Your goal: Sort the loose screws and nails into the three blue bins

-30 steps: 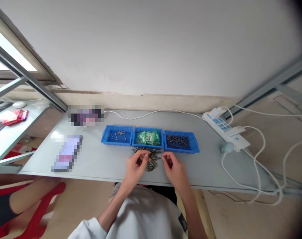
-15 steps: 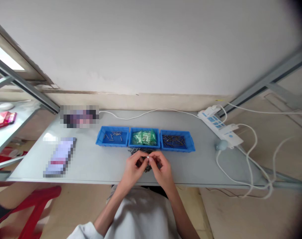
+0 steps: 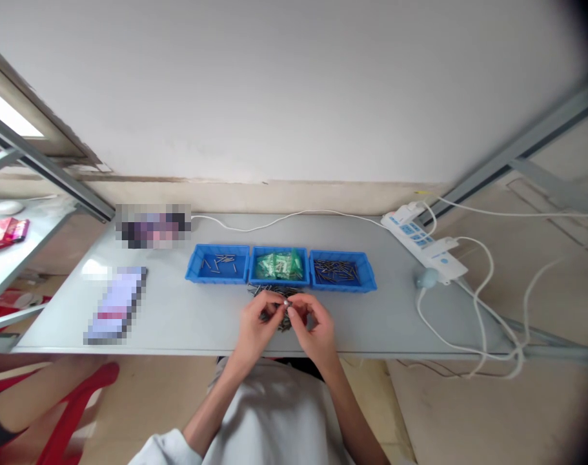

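Observation:
My left hand point(image 3: 257, 328) and my right hand point(image 3: 315, 329) meet fingertip to fingertip over the front middle of the table. Pinched between their thumbs and forefingers is a small whitish piece point(image 3: 286, 302), too small to name. A pile of thin dark metal pins or screws point(image 3: 284, 323) lies under and behind the hands, which partly cover it. Just beyond stand three blue bins in a row. A few silvery pins lie in the left bin point(image 3: 217, 280). The middle bin point(image 3: 279, 282) holds a green bag of small pale parts. Many dark pins fill the right bin point(image 3: 368, 278).
A phone-like slab point(image 3: 114, 307), pixelated, lies at left, with another blurred object point(image 3: 153, 229) behind it. At right is a white power strip point(image 3: 424, 245) with plugs and looping cables. A person's leg point(image 3: 32, 394) and a red stool point(image 3: 75, 413) show at lower left.
Both hands stay together at the same spot, with the fingers shifting slightly around the small whitish piece. The view has moved a little; the bins look unchanged.

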{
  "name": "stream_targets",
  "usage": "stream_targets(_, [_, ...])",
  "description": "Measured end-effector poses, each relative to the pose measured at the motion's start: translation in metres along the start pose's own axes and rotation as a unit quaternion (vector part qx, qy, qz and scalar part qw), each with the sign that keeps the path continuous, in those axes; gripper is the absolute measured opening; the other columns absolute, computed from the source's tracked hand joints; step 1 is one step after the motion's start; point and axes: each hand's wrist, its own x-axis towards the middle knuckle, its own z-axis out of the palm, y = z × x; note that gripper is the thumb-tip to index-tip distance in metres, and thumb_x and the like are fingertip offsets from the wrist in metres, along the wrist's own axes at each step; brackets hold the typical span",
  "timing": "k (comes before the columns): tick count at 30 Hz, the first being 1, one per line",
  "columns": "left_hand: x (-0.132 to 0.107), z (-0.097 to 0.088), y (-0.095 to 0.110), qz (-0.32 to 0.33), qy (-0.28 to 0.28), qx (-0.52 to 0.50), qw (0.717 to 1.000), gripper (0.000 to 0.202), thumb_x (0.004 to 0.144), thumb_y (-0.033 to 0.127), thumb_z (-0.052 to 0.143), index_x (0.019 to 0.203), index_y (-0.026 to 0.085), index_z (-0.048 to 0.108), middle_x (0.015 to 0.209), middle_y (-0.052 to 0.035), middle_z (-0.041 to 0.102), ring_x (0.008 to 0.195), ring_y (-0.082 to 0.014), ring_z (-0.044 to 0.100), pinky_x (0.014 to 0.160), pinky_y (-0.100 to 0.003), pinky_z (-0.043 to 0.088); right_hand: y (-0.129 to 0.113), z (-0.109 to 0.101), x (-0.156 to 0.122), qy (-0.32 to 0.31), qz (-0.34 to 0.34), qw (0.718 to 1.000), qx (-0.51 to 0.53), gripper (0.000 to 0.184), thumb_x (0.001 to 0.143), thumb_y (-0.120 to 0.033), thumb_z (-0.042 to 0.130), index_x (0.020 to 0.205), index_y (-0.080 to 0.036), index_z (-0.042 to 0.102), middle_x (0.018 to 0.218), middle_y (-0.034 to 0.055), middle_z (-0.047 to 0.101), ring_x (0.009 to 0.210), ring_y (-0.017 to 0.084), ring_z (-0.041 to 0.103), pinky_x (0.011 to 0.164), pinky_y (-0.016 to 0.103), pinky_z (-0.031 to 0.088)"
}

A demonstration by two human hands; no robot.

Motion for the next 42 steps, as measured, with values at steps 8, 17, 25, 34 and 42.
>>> stream_targets(8, [-0.001,-0.001,0.003,0.006,-0.002,0.006,1.0,0.011,0.095,0.028,0.067,0.09,0.02,0.071,0.091,-0.0036,0.076,0.059,-0.0096,0.056,0.059,-0.021,0.048,-0.006,0.004,0.003,0.007,-0.059,0.997,-0.059,0.011,0.101,-0.033,0.065,0.102,-0.024,0.071,0.078,0.0002,0.067,0.061,0.014,0.056,0.058,0.027,0.05])
stream_targets(17, [-0.004,0.001,0.001,-0.067,0.045,-0.029,0.996,0.022,0.101,0.038,0.063,0.112,0.02,0.07,0.091,-0.0044,0.08,0.057,-0.0104,0.061,0.058,-0.021,0.05,-0.03,-0.066,0.052,0.188,-0.111,0.915,-0.34,0.023,0.101,-0.035,0.066,0.118,-0.021,0.073,0.083,0.0021,0.071,0.054,0.013,0.049,0.063,0.03,0.047])
stream_targets(25, [-0.001,-0.002,0.008,-0.074,0.036,-0.026,0.996,0.021,0.103,0.039,0.061,0.107,0.021,0.071,0.082,-0.0022,0.078,0.058,-0.0114,0.061,0.059,-0.022,0.049,0.012,-0.047,0.004,-0.12,-0.108,0.926,-0.342,0.018,0.105,-0.029,0.057,0.107,-0.027,0.074,0.086,0.0012,0.072,0.066,0.017,0.067,0.059,0.029,0.048])
stream_targets(34, [0.0,-0.001,0.009,-0.072,0.023,-0.015,0.997,0.022,0.103,0.036,0.06,0.105,0.019,0.073,0.077,-0.0008,0.077,0.057,-0.0104,0.06,0.059,-0.02,0.047,0.019,-0.049,0.006,-0.16,-0.07,0.933,-0.314,0.022,0.109,-0.031,0.048,0.096,-0.025,0.065,0.089,0.0024,0.07,0.072,0.018,0.068,0.063,0.028,0.049])
stream_targets(42, [-0.001,-0.001,0.01,-0.024,-0.044,-0.012,0.999,0.019,0.102,0.033,0.063,0.105,0.019,0.076,0.087,-0.0042,0.077,0.06,-0.0104,0.059,0.059,-0.021,0.046,0.016,-0.031,-0.001,-0.063,-0.066,0.979,-0.183,0.008,0.109,-0.03,0.052,0.106,-0.025,0.058,0.09,0.002,0.067,0.075,0.017,0.066,0.072,0.027,0.053])
